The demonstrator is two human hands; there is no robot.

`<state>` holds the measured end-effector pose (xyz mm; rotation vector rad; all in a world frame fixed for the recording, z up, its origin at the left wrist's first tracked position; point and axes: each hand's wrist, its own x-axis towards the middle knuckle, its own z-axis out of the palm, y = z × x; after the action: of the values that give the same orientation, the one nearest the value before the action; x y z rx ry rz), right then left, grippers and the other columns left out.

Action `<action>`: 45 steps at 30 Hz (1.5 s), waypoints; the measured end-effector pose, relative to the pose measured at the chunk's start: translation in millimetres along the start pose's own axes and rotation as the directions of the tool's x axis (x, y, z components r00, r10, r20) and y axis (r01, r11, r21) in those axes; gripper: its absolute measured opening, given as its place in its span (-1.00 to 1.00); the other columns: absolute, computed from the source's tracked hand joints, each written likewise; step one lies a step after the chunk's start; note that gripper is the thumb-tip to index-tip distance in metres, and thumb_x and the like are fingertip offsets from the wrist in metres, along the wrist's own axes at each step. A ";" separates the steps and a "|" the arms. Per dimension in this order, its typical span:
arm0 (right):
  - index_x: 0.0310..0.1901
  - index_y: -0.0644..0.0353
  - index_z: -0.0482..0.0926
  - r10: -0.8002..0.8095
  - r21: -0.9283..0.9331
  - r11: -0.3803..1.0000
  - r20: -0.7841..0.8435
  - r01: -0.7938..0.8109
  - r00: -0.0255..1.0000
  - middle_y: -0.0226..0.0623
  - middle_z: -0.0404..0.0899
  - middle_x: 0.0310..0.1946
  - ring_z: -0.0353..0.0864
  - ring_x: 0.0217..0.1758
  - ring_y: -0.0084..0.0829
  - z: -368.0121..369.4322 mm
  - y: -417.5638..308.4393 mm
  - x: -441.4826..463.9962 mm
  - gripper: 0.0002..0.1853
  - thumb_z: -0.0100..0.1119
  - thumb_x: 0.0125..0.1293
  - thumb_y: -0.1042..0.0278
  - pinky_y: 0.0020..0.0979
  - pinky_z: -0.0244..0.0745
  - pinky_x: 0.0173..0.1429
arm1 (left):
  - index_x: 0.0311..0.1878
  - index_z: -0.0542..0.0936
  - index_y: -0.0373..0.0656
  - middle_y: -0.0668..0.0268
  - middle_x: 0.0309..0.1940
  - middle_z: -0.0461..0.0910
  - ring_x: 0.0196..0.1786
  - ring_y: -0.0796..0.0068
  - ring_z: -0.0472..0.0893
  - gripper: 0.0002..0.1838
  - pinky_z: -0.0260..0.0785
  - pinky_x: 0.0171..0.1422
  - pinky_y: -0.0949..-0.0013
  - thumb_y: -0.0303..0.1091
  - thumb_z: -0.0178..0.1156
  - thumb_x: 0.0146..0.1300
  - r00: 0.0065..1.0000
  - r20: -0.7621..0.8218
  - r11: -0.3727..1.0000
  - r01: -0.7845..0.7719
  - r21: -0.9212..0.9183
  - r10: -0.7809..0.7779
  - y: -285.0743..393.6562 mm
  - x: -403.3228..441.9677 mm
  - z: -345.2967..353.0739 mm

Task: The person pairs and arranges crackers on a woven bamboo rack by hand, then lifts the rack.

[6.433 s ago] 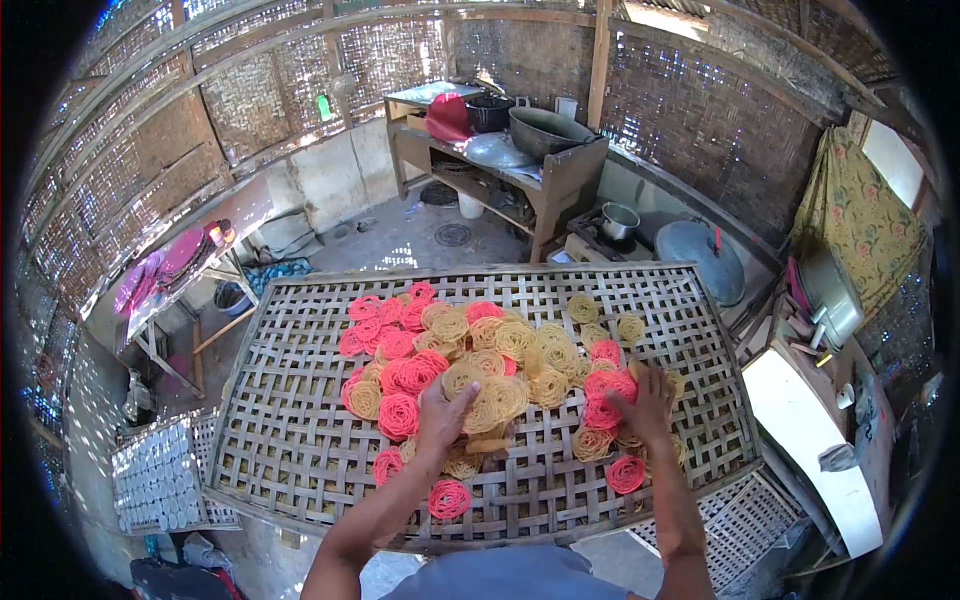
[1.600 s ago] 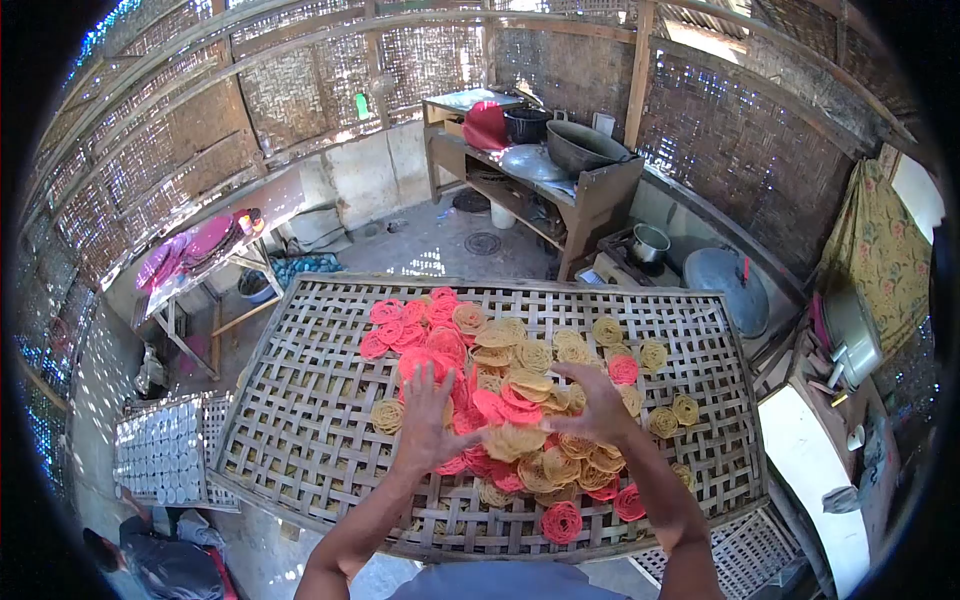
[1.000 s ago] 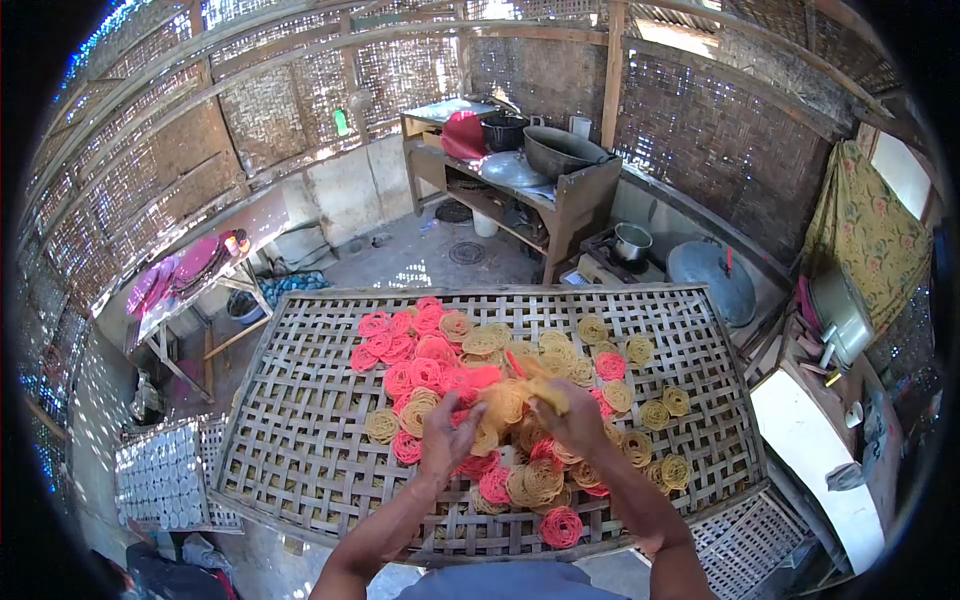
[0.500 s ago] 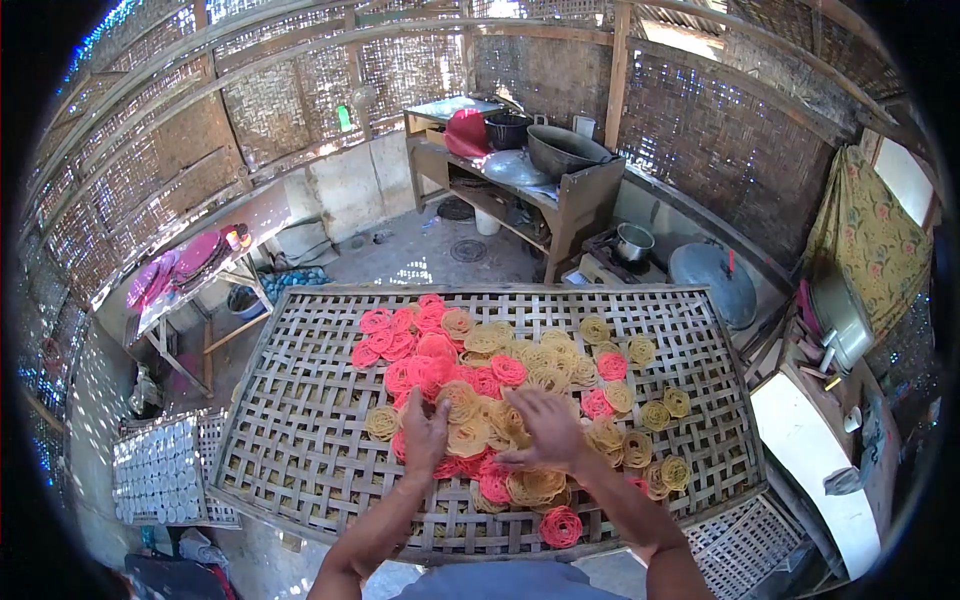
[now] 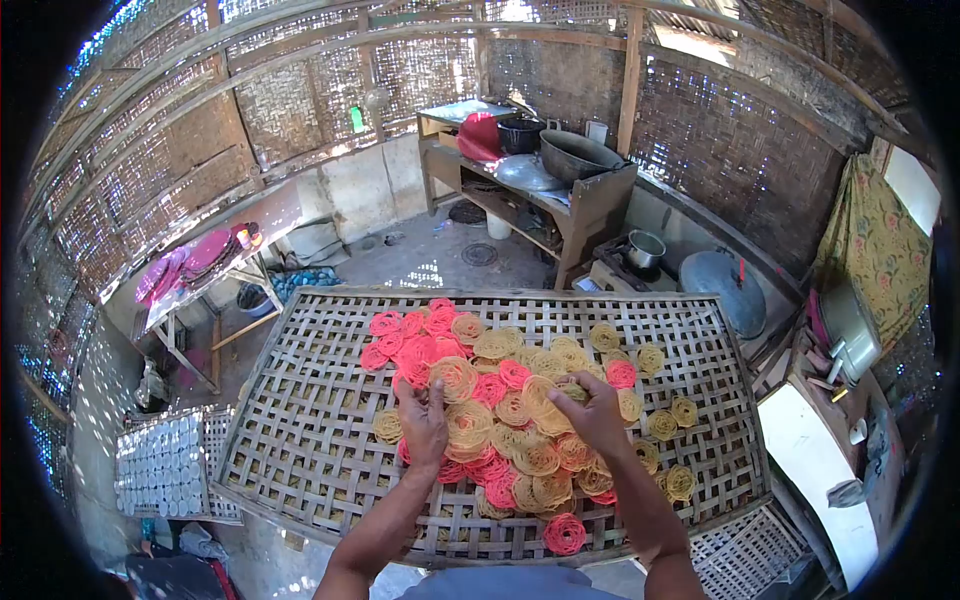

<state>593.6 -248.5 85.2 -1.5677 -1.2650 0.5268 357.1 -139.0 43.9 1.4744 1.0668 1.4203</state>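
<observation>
Pinching yellow coils (image 5: 541, 405) by their rims (likely to spare the lacy middles), I hold one in my left hand (image 5: 423, 432) and one in my right hand (image 5: 598, 415), above the woven rack's (image 5: 600, 295) mixed pile (image 5: 535, 457).

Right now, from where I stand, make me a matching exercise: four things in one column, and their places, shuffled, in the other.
Things
1. Large dark metal pot
2. Yellow-green floral cloth
3. Woven slatted rack
4. Round bright-pink coil of strands nearest you

Places
A. Underneath the pile of pink and tan coils
B. Hanging on the right side of the view
C. Near the front edge, apart from the pile
D. On top of the brown wooden shelf unit

Right pairs: 1-D, 2-B, 3-A, 4-C
</observation>
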 end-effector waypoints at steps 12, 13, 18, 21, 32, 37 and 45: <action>0.43 0.21 0.36 -0.019 -0.808 0.588 0.039 0.043 0.999 0.05 0.45 0.29 0.34 0.45 -0.03 8.3 84.8 34.3 0.20 0.39 -0.08 -0.59 -0.03 0.22 0.45 | 0.45 0.39 -0.25 -0.16 0.41 0.38 0.52 -0.19 0.27 -0.01 0.05 0.60 -0.08 0.33 0.37 0.15 0.982 0.176 0.606 -0.182 0.774 0.071 -78.2 39.1 -25.4; 0.43 0.20 0.36 0.019 -0.752 0.658 0.064 0.036 0.998 0.04 0.46 0.28 0.34 0.45 -0.03 12.4 78.5 37.6 0.18 0.39 -0.07 -0.58 -0.05 0.21 0.46 | 0.45 0.39 -0.24 -0.17 0.42 0.38 0.52 -0.20 0.27 0.01 0.04 0.61 -0.09 0.34 0.38 0.14 0.980 0.189 0.567 -0.190 0.802 0.061 -80.7 38.2 -22.4; 0.36 0.20 0.42 0.026 -0.507 0.862 0.071 0.014 0.997 -0.01 0.55 0.18 0.49 0.33 -0.04 41.6 77.8 40.2 -0.03 0.52 0.02 -0.27 -0.06 0.38 0.34 | 0.28 0.56 -0.23 0.00 0.10 0.66 0.18 0.12 0.66 -0.17 0.48 0.28 0.15 0.13 0.53 0.06 0.977 0.206 0.916 -0.135 0.378 0.058 -46.3 23.3 -0.4; 0.28 0.23 0.48 0.005 -0.274 0.962 0.051 0.009 0.999 0.00 0.59 0.11 0.60 0.19 -0.02 42.1 57.7 39.4 -0.21 0.55 0.09 -0.03 -0.09 0.50 0.23 | 0.22 0.58 -0.25 0.07 0.01 0.70 0.07 0.21 0.71 -0.30 0.53 0.19 0.19 -0.08 0.58 0.07 0.971 0.237 0.987 -0.056 0.152 0.018 -19.5 16.9 8.5; 0.14 0.24 0.56 -0.296 -0.013 0.954 0.151 0.301 0.943 -0.04 0.63 0.00 0.66 0.06 -0.04 12.1 -38.6 63.1 -0.44 0.43 0.28 0.00 -0.14 0.55 0.14 | 0.24 0.62 -0.21 0.13 -0.14 0.75 -0.09 0.28 0.73 -0.43 0.54 0.09 0.26 -0.08 0.44 0.26 0.981 0.109 0.926 -0.185 0.328 0.158 39.4 45.1 -44.2; 0.07 0.14 0.64 -0.051 -0.357 0.917 0.335 0.177 0.941 -0.04 0.69 -0.04 0.70 0.00 0.00 24.5 -24.6 91.5 -0.34 0.31 0.26 -0.34 -0.05 0.56 0.08 | 0.07 0.73 -0.23 0.03 -0.21 0.75 -0.07 0.17 0.72 -0.47 0.53 0.05 0.23 0.07 0.35 0.31 0.983 0.168 0.895 -0.004 0.445 -0.079 -1.7 81.8 -87.2; 0.24 0.22 0.57 -0.089 -0.490 0.810 0.440 0.321 0.894 0.11 0.50 0.29 0.45 0.39 0.03 99.0 8.3 178.6 -0.14 0.24 0.21 -0.46 -0.07 0.33 0.45 | 0.49 0.39 -0.06 -0.13 0.39 0.42 0.43 -0.15 0.40 -0.15 0.24 0.50 -0.07 0.34 0.18 0.31 0.965 0.262 0.495 -0.241 0.835 0.029 -81.7 173.6 -74.4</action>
<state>580.3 -44.6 82.7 -1.8086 -2.0230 0.3576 281.3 51.3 24.1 2.4100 1.6744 0.7342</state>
